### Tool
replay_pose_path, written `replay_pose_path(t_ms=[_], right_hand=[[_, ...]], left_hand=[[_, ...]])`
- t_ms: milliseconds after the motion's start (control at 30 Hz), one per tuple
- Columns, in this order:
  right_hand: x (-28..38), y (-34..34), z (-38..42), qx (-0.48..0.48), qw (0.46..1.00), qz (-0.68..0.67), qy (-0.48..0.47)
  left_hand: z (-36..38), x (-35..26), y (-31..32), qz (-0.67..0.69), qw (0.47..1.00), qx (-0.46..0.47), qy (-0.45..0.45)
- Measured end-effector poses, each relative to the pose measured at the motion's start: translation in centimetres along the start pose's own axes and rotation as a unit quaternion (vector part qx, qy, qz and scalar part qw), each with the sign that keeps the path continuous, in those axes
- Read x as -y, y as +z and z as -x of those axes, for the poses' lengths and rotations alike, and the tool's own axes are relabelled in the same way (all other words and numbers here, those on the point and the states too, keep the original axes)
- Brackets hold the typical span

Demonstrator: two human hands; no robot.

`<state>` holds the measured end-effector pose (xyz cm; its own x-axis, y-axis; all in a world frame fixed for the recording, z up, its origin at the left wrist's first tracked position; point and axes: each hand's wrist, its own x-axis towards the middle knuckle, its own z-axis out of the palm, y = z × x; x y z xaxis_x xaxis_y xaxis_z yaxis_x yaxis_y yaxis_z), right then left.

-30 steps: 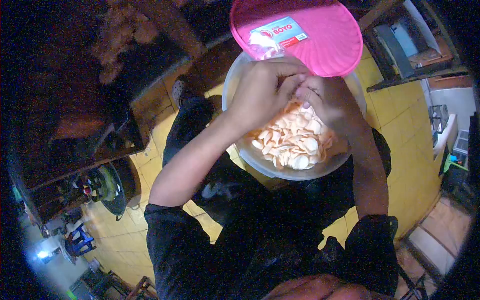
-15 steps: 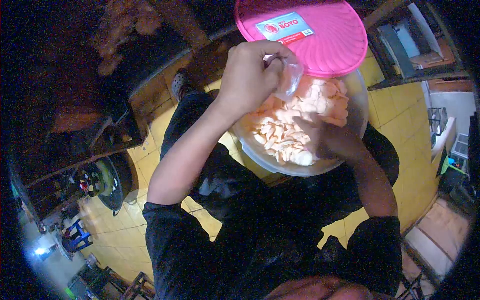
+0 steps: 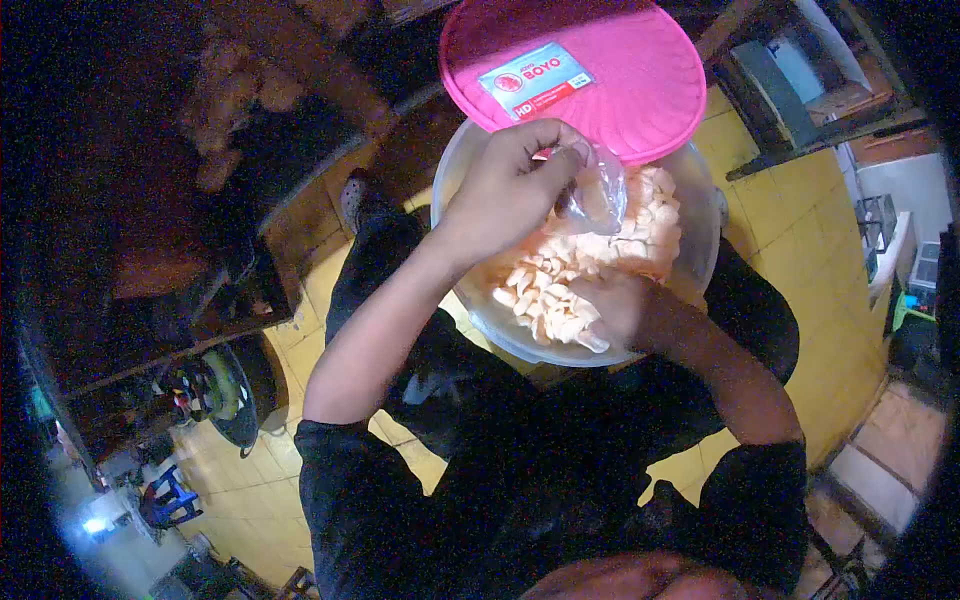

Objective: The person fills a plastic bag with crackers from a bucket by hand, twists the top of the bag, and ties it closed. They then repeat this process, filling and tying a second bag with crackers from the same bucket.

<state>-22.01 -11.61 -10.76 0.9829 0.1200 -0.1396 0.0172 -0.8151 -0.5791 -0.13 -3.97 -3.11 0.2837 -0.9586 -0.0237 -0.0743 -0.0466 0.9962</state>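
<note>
My left hand [image 3: 520, 185] pinches the top of a small clear plastic bag [image 3: 597, 200], which hangs above a round translucent tub [image 3: 705, 240]. Pale orange crackers [image 3: 540, 290] fill much of the tub. Down among the crackers is my right hand [image 3: 625, 310]; its fingertips are partly buried and blurred, so I cannot make out their grip. A pink ribbed lid [image 3: 640, 60] rests over the tub's far side, and a flat packet marked BOYO [image 3: 535, 80] lies on top of it.
The tub sits between my legs above a yellow tiled floor [image 3: 790, 220]. Dark wooden furniture [image 3: 130, 250] runs along the left, with a dark pan [image 3: 235, 395] by it. A wooden frame [image 3: 820, 80] is at the far right, a blue stool [image 3: 175, 495] at lower left.
The plastic bag has moved slightly right and down with my left hand, and it looks wider. My right hand has shifted left and deeper into the crackers. The view has tilted a little.
</note>
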Motion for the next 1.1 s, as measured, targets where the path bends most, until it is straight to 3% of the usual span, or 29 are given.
replay_pose_path(t_ms=[67,167,267,367,567,633,767,900,1000,1067,1100], right_hand=[[0.1,0.1,0.1,-0.024,0.999,0.040,-0.006],[1.3,-1.3,-0.3,-0.007,0.998,-0.021,0.067],[0.2,-1.9,-0.2,0.028,0.996,-0.011,0.082],[0.3,-5.9,0.1,-0.034,0.989,-0.090,0.116],[1.4,-11.5,1.2,-0.081,0.938,-0.185,0.281],[1.2,-11.7,1.6,-0.265,0.899,-0.309,0.164],[0.5,-11.9,1.6,-0.191,0.875,-0.406,0.180],[0.4,-10.8,0.7,-0.173,0.864,-0.413,0.228],[0.8,-11.1,0.4,-0.199,0.853,-0.410,0.252],[0.4,-10.9,0.4,-0.146,0.851,-0.430,0.265],[0.5,-10.9,0.3,-0.145,0.851,-0.429,0.265]], left_hand=[[0.1,-0.2,0.1,-0.042,0.999,-0.005,-0.008],[0.1,0.0,0.3,-0.079,0.997,-0.004,0.022],[0.2,0.2,0.6,-0.027,0.999,-0.022,0.006],[0.2,0.6,0.3,-0.093,0.995,-0.020,0.004],[0.2,1.6,0.4,-0.082,0.996,-0.017,0.009],[0.4,0.8,0.5,-0.093,0.996,0.009,0.009],[0.9,0.7,1.2,-0.040,0.996,0.074,0.039],[1.0,0.0,1.5,-0.054,0.992,0.106,0.038],[1.1,-0.4,1.6,-0.086,0.984,0.118,0.103],[1.1,-0.1,2.1,-0.194,0.958,0.097,0.186],[1.1,0.3,2.4,-0.193,0.958,0.096,0.187]])
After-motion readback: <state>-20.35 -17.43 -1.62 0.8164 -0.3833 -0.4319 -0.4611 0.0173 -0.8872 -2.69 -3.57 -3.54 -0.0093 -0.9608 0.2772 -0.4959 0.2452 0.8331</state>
